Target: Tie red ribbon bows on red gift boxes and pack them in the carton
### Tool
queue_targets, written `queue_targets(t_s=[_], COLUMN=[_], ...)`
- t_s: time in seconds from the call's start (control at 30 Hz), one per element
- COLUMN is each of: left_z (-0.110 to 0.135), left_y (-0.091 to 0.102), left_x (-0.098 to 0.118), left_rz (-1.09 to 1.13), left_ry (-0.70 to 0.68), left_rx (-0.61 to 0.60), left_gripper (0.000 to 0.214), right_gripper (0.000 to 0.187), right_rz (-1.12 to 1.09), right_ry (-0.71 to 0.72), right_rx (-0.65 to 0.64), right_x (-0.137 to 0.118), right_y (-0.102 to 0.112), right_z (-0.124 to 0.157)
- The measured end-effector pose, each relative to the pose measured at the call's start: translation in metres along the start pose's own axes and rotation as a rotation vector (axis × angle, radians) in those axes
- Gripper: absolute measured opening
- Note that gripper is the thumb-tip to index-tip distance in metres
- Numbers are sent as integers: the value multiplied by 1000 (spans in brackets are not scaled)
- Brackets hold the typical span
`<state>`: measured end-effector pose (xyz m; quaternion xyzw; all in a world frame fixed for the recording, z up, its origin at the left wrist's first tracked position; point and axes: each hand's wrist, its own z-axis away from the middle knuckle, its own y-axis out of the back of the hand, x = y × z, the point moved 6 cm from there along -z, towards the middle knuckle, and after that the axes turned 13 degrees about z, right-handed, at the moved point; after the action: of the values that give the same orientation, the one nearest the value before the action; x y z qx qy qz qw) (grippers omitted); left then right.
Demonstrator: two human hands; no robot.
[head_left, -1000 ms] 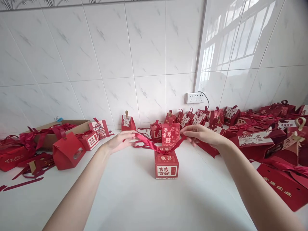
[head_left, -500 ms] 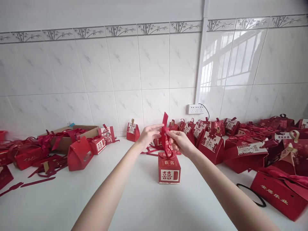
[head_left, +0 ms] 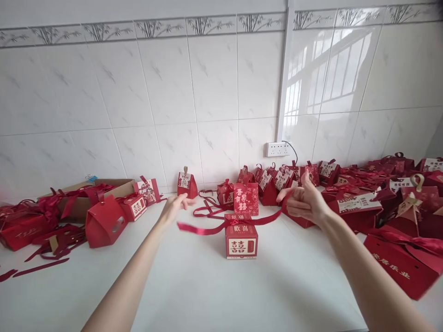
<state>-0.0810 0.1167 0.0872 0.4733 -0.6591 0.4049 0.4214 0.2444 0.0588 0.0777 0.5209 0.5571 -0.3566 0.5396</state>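
A small red gift box with a white double-happiness panel stands upright on the white table in front of me. Across its top lies a dark red ribbon, drawn together at the middle; its left end hangs loose in the air. My left hand is above and behind that loose end, fingers apart, holding nothing. To the right of the box, my right hand has its fingers curled round the ribbon's other end, thumb pointing up. Just behind the box stands a red printed card.
Finished-looking red gift boxes crowd the right side. At left are a cardboard carton of ribbons, a peaked red box and loose ribbon strips. A power strip is fixed to the tiled wall.
My hands have parted from above the box, left hand leftward, right hand rightward. The ribbon, upright before, now stretches out sideways over the box. The view has shifted slightly.
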Motion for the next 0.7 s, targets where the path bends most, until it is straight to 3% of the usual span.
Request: queue_targets(t_s=[0.07, 0.13, 0.23, 0.33, 0.47, 0.7], left_z=[0, 1, 8, 18, 25, 28], left_y=[1, -18, -56, -76, -79, -77], left_x=[-15, -36, -71, -98, -116, -118], left_rz=[-75, -136, -183, -160, -35, 110], left_ry=[30, 90, 180, 242, 303, 402], left_rx=[6, -59, -183, -254, -279, -363], left_gripper=[33, 27, 32, 38, 43, 54], right_gripper=[69, 57, 49, 49, 48, 43], right_rz=[120, 296, 472, 510, 403, 208], right_ry=[-55, -116, -155, -223, -191, -174], right_rx=[74, 54, -189, -324, -347, -339], right_x=[11, 25, 47, 71, 80, 79], right_y=[11, 1, -36, -57, -62, -59], right_z=[-1, -10, -23, -21, -13, -10])
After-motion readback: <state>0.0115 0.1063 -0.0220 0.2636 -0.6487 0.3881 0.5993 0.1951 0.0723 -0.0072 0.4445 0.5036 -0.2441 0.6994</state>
